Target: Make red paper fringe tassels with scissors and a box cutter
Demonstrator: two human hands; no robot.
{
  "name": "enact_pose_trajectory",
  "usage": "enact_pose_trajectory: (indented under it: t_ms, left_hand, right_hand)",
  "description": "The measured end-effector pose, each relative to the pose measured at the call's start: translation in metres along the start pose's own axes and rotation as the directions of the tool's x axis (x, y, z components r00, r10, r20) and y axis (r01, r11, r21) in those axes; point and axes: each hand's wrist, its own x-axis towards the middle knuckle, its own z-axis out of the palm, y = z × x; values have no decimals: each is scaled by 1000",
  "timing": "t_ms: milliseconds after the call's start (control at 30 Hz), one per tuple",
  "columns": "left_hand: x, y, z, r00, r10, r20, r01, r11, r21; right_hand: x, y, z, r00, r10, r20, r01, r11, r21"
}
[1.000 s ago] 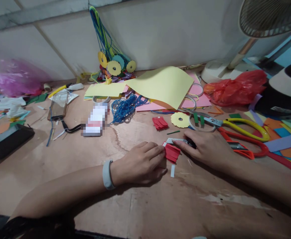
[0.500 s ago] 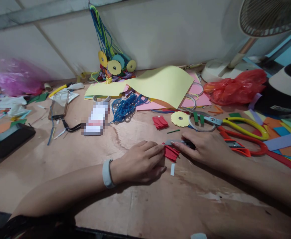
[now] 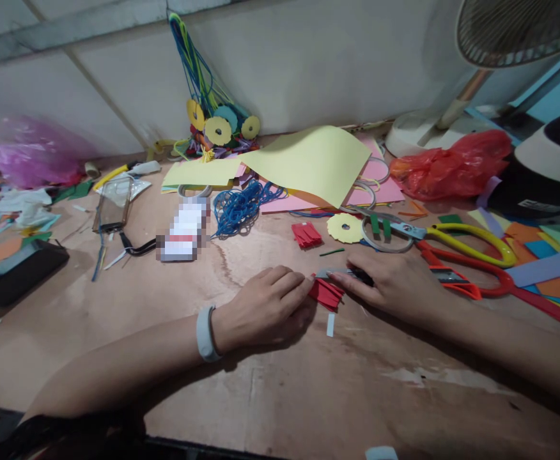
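My left hand [image 3: 273, 306], with a grey band [image 3: 206, 333] at its wrist, has its fingertips pressed on the left end of a fringed red paper piece [image 3: 326, 292] on the table. In my right hand [image 3: 395, 281] is a small black-handled blade [image 3: 325, 274]; whether it is a knife or scissors I cannot tell. Its metal tip points left, along the red paper's upper edge and close to my left fingers. Just below lies a small white strip [image 3: 330, 324]. Another fringed red paper piece [image 3: 307, 235] and a thin green strip [image 3: 332, 252] lie beyond.
Yellow-handled scissors [image 3: 472, 241], an orange sharpener-like tool [image 3: 455, 281] and coloured paper scraps [image 3: 548, 255] are at the right. Blue cord [image 3: 239, 207], a scalloped yellow disc [image 3: 344, 228] and yellow paper sheets [image 3: 318, 163] lie behind. A black box [image 3: 18, 271] stands left.
Both hands keep nearly the same place and hold. The left fingers have drawn in slightly, and the whole view has shifted a little.
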Motion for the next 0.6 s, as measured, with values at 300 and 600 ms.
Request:
enact_pose_trajectory:
  t_ms: [300, 600]
  left_hand:
    - [1, 1, 0, 999, -22, 37, 22, 1000, 4]
    - [-1, 0, 2, 997, -40, 72, 41, 999, -4]
  right_hand:
    - [0, 0, 0, 1000, 14, 14, -14, 1000, 1]
    - [-1, 2, 2, 997, 56, 45, -57, 998, 17]
